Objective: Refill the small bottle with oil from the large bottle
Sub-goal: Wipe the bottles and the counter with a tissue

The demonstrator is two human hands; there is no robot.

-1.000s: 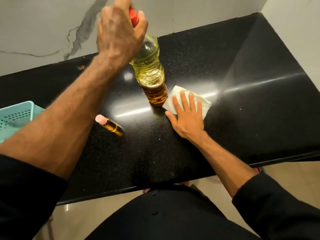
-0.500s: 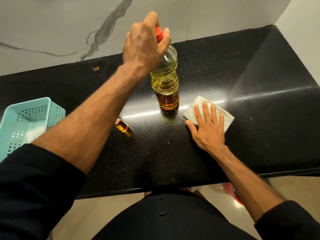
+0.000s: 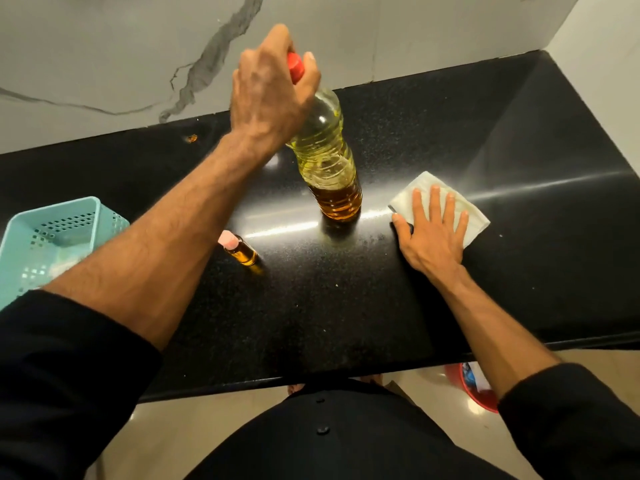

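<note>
The red cap (image 3: 295, 66) of the upright clear plastic oil bottle (image 3: 329, 157) is gripped by the left hand's (image 3: 268, 95) curled fingers, while the folded white cloth (image 3: 440, 202) is pressed under the right hand's (image 3: 431, 233) flat, spread fingers.

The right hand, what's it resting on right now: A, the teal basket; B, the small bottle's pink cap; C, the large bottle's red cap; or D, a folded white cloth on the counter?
D: the right hand lies flat, fingers straight, on the folded white cloth on the black counter, while the left hand grips the large bottle at its red cap.
</note>
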